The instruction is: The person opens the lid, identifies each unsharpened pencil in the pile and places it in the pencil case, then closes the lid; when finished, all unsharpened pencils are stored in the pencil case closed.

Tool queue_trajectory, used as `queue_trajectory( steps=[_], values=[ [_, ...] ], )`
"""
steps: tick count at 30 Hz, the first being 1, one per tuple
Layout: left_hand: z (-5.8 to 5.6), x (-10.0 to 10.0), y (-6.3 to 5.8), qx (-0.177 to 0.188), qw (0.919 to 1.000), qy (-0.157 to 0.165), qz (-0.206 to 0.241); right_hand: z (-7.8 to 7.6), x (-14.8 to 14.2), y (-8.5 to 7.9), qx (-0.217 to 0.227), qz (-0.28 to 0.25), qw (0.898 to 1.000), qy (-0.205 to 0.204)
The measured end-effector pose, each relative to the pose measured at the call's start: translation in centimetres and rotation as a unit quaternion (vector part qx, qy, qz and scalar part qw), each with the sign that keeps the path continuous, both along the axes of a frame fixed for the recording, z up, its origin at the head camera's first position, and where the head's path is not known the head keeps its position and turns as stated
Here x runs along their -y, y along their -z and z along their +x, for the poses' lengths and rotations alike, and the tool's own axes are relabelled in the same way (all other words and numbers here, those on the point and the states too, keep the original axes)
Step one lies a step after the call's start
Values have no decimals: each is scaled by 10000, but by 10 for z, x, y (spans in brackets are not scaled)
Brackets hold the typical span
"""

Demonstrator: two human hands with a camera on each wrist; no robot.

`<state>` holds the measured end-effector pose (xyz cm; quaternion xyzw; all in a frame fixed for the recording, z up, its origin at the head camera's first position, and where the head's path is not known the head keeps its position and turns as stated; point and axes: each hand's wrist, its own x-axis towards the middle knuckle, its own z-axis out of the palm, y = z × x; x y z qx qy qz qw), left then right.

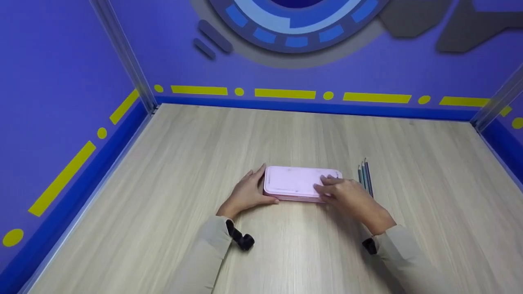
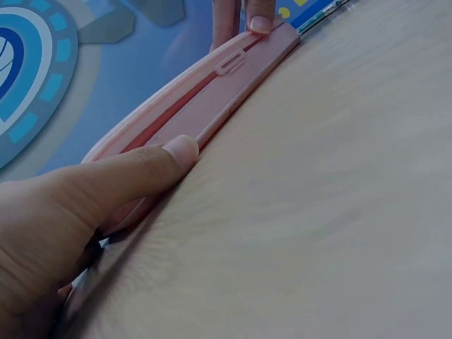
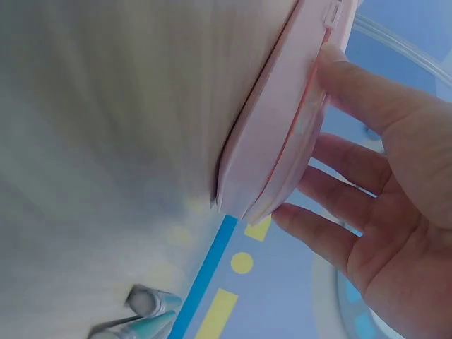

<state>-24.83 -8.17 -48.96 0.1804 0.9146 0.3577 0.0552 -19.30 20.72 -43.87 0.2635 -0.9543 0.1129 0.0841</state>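
Observation:
A pink box like a pencil case (image 1: 294, 179) lies flat on the table, its lid down. A red seam runs along its front side, with a small latch-like loop (image 2: 231, 63). My left hand (image 1: 249, 192) grips the box's left end, thumb along the front and fingers around behind. My right hand (image 1: 347, 196) rests on the right end of the lid. In the right wrist view, its fairly straight fingers (image 3: 346, 159) touch the lid's top while the thumb (image 3: 360, 85) presses at the front seam.
Several dark and teal pencils (image 1: 365, 179) lie side by side just right of the box. The wood-grain table (image 1: 184, 163) is bounded by a blue back wall (image 1: 286, 77) and a left wall (image 1: 49, 102) with yellow markings.

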Motion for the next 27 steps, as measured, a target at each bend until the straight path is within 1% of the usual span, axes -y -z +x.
queue_trajectory(
  steps=[6,11,15,18,20,22,24,25,27],
  values=[
    [-1,0,-1,-26,10000,20,10,1,3,0,37,148,9999,60],
    [0,3,0,49,10000,-48,-62,1,7,1,0,289,9996,4],
    [1,7,1,95,9999,-21,-85,1,11,4,20,282,9996,30],
    [1,10,1,179,9998,21,-14,1,12,6,36,278,9996,55],
    [-1,12,1,281,9994,54,210,0,13,7,56,216,9997,44],
    [-5,15,1,407,9964,128,730,-1,12,8,101,124,9999,21],
    [-8,19,1,518,9892,139,1363,-3,11,7,231,56,9997,0],
    [-8,19,-4,544,9849,117,1640,-3,9,7,352,9,9994,2],
    [-10,22,-6,418,9787,37,2009,-5,5,7,552,-75,9984,-10]
  ],
)
